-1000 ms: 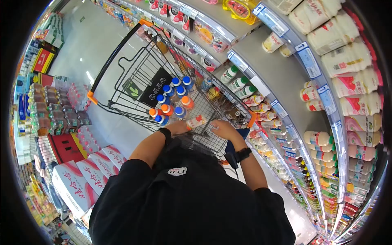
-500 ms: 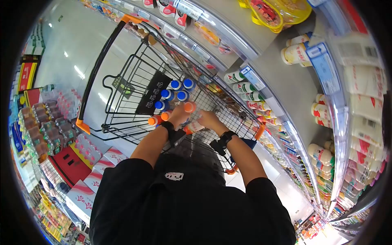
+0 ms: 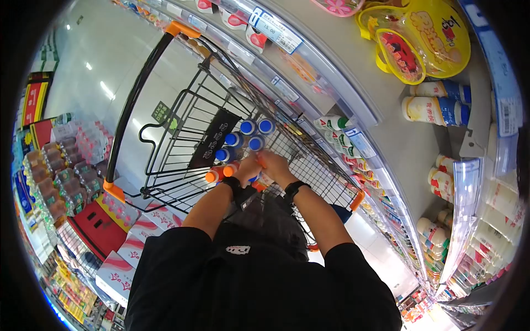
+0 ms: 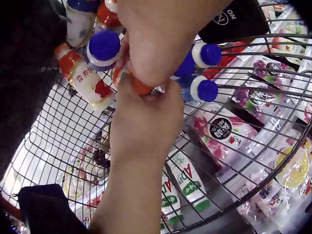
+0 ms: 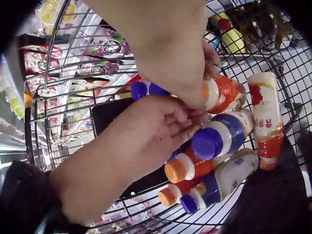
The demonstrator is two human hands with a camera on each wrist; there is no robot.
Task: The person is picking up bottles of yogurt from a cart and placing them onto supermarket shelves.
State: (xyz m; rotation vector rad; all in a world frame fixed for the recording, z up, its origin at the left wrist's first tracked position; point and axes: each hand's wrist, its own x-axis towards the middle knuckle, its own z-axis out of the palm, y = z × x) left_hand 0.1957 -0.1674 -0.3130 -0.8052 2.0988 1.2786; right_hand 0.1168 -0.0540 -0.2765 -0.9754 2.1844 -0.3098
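Both hands reach down into the shopping cart among standing plastic drink bottles. My right hand (image 3: 274,167) grips an orange-capped bottle (image 5: 229,95) near its top. Close against it is my left hand (image 3: 247,170), whose loosely extended fingers touch the bottles between the orange-capped one and a blue-capped bottle (image 5: 229,134). Two more orange-capped bottles (image 3: 213,176) and several blue-capped bottles (image 3: 248,127) stand around the hands. A white bottle with an orange-red end (image 5: 264,107) lies on the cart floor beside the group. The left thumb is mostly hidden.
The cart's wire basket (image 3: 320,165) encloses the bottles, with its handle (image 3: 138,94) at the left. Shelves of bottled drinks and a yellow toy-like pack (image 3: 425,38) run close along the right. Stacked drink packs (image 3: 72,165) and white-pink cartons (image 3: 124,259) stand at the left.
My right hand has left the lying bottle and moved left onto an orange-capped bottle beside my left hand. My left hand first came up from the front onto the standing bottles.
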